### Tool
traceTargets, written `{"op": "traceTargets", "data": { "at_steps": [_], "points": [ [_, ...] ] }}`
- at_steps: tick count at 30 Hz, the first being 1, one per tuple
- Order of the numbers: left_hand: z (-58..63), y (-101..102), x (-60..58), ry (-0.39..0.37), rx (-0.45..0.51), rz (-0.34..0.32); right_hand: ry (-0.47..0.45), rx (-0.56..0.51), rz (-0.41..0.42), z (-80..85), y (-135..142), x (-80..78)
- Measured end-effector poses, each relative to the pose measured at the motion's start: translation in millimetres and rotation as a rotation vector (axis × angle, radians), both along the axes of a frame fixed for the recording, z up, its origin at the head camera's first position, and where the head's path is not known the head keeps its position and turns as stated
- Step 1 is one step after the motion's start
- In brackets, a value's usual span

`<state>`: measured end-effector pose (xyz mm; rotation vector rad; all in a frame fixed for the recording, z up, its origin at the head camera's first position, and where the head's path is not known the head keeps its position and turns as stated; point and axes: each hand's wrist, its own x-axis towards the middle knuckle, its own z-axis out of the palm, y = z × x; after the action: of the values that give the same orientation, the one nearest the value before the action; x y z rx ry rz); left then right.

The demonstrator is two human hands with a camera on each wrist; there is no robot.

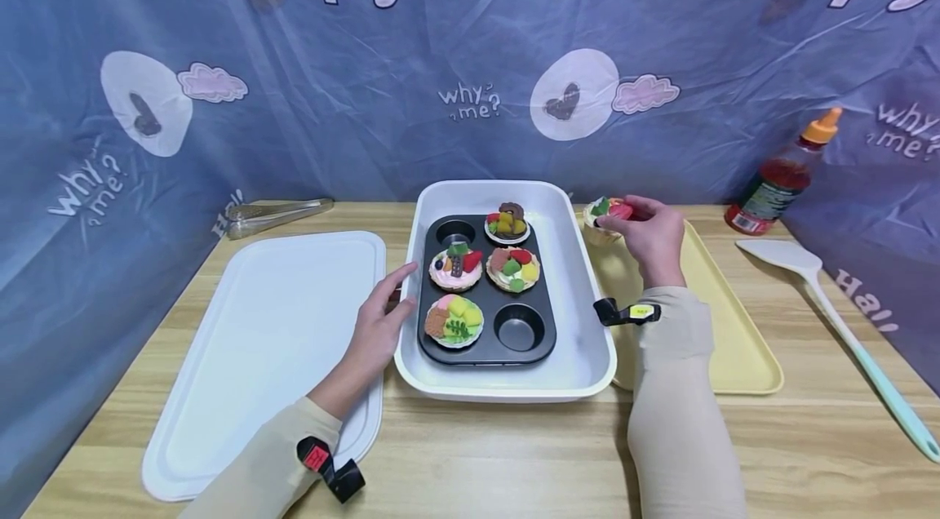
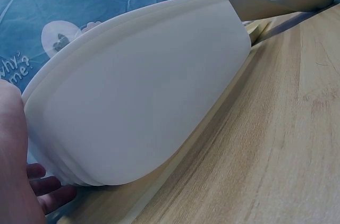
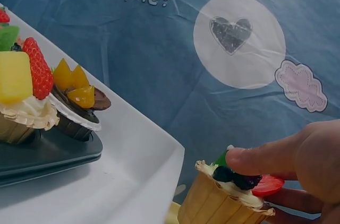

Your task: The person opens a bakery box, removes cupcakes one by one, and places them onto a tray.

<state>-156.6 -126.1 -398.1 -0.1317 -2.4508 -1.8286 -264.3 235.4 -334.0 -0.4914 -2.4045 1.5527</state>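
My right hand (image 1: pixel 657 241) pinches a fruit-topped cupcake (image 3: pixel 212 205) by its top, with thumb and fingers about its berries and strawberry. The cupcake is over the far left corner of the yellow tray (image 1: pixel 734 339), just right of the white basin (image 1: pixel 582 339). My left hand (image 1: pixel 376 333) rests against the basin's left side, with extended fingers by the wall below the rim. Inside the basin lies a dark muffin tin (image 1: pixel 486 331). Several fruit-topped cupcakes (image 1: pixel 455 321) sit in its cups; the far left and near right cups show bare.
On the left lies a white tray (image 1: pixel 272 339), with metal tongs (image 1: pixel 279 213) behind it. A red sauce bottle (image 1: pixel 774 180) stands at the back right, near a white spatula with a green handle (image 1: pixel 837 311). A blue patterned cloth (image 1: pixel 470 37) hangs behind the table.
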Motion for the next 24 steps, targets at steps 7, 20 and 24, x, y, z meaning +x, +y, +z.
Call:
{"op": "traceTargets", "data": {
  "at_steps": [7,20,24],
  "points": [
    [0.7,-0.1,0.9,-0.008,-0.009,0.0,-0.006,-0.005,0.014,-5.4,2.8,-2.3],
    [1.8,0.0,0.9,-0.003,-0.015,0.003,-0.033,0.021,0.036,-12.5,4.0,-2.5],
    [1.9,0.3,0.7,-0.002,-0.015,0.003,-0.013,0.032,0.041,-15.4,4.1,-2.0]
  ]
}}
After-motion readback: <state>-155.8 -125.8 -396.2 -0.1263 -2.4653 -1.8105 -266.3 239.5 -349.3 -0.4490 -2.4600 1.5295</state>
